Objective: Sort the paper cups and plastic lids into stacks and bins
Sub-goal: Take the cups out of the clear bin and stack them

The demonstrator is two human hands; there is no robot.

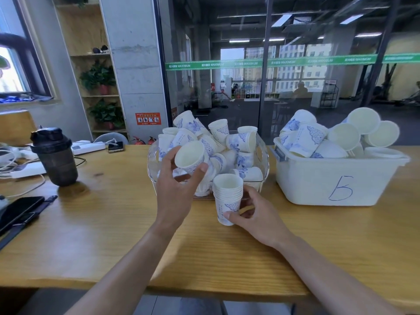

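Observation:
My left hand [176,189] holds a single white paper cup [191,156] with blue print, tilted with its mouth toward me, just over the clear bin [151,162]. That clear bin is heaped with several loose cups of the same kind. My right hand [256,214] grips a stack of nested cups [227,198] standing upright on the table in front of the clear bin. To the right stands a white bin marked "B" [336,180], filled with cups and round white plastic lids [363,120].
A dark shaker bottle [55,155] stands at the left of the wooden table [113,223]. Phones, cables and a power strip lie along the left edge. A glass wall rises behind the bins.

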